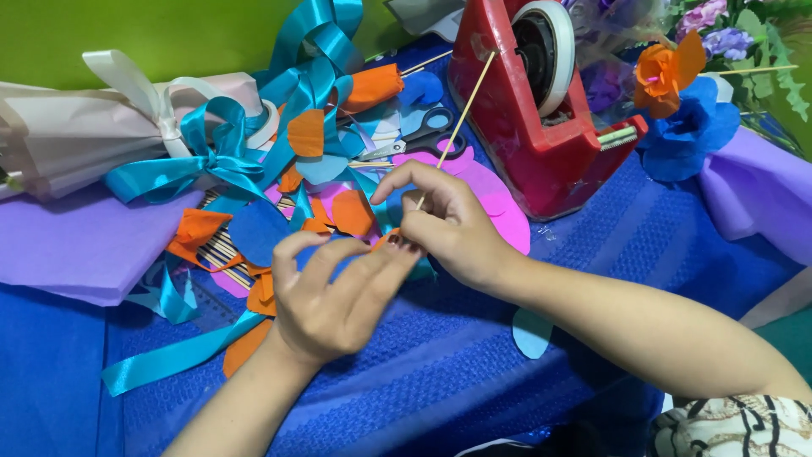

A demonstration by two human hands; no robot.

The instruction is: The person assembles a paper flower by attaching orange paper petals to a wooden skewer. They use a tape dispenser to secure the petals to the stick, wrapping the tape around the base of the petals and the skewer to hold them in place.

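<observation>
My right hand (452, 227) pinches the lower end of a thin wooden skewer (463, 118) that slants up toward the red tape dispenser. My left hand (334, 292) sits just left of it, fingers curled around a small blue and orange paper petal piece (381, 239) at the skewer's base. The two hands touch at the fingertips. What exactly lies under my left palm is hidden.
A red tape dispenser (529, 110) stands behind my hands. Scissors (423, 135), teal ribbon (279, 93), several orange, blue and pink paper petals (258, 233) and wooden sticks lie on the blue cloth (474, 381). Finished paper flowers (677, 93) stand at the right, purple paper (76, 241) at the left.
</observation>
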